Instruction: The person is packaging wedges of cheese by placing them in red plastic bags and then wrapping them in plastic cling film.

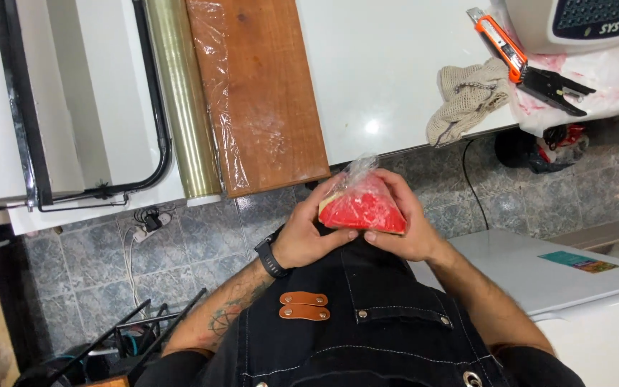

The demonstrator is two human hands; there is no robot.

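Fingers of both hands are curled tight round a red wedge (364, 208) in clear film: left hand (309, 233) clamps the left end, right hand (408, 218) cups the far side and the tip. It's held up at the apron, off the counter (395, 64). I'd say the wrap is mostly on, with a loose tuft of film at the far end left to fold. The underside is hidden, so can't tell if it's sealed. Film roll (180, 100) and board (263, 86) sit to the left.

Both hands, left hand (308, 233) and right hand (404, 223), clasp a film-wrapped red wedge (363, 208) below the white counter (395, 64).
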